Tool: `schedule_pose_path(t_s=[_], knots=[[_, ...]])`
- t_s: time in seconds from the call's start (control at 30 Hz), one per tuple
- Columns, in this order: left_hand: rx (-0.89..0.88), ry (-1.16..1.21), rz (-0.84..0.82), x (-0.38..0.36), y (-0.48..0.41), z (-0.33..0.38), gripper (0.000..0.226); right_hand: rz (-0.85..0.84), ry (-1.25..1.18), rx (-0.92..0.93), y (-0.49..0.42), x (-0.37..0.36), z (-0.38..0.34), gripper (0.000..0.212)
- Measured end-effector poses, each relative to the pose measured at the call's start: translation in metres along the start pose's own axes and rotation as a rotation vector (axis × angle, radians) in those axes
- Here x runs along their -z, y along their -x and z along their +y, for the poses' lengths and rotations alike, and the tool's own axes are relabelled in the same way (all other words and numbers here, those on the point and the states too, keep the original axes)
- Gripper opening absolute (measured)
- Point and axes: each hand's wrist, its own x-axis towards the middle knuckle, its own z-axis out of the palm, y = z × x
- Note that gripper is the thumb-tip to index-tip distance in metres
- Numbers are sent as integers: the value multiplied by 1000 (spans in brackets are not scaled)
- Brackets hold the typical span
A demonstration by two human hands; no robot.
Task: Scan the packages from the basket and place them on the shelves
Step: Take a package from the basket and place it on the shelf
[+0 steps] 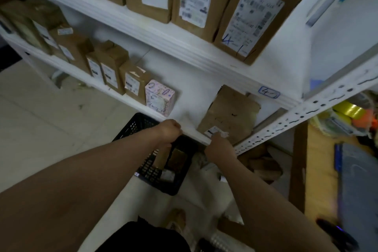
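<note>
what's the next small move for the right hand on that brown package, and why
Probably nudge the brown package deeper onto the lower shelf, then let go: the right hand touches its labelled front end, which lies right at the shelf's front lip.

The left hand [170, 129] is curled in a fist at the front edge of the lower shelf [190, 92], above a black basket [131, 127] that stands on the floor and holds a few parcels. What the fist holds, if anything, is hidden. The right hand [219, 147] reaches to the white label on the near corner of a crumpled brown package [231, 114] lying on that shelf; the blur hides whether it pinches the label. To the left stands a pink box [159, 97] beside a row of brown boxes. The upper shelf [184, 47] carries taller labelled boxes.
</note>
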Motion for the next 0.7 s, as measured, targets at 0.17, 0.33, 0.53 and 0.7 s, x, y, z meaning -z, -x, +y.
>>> schedule_pose_path(t_s=[0.17, 0.33, 0.53, 0.7], knots=[[73, -34, 47, 32, 12, -83, 13, -150, -73, -78, 17, -67, -21, 28], [150, -5, 106, 40, 9, -153, 22, -278, -125, -121, 19, -130, -25, 36], [175, 42, 93, 22, -23, -202, 22, -354, -123, -95, -12, -179, -11, 37], [172, 40, 65, 2, -68, -247, 21, -343, -141, -110, -59, -226, 0, 38]])
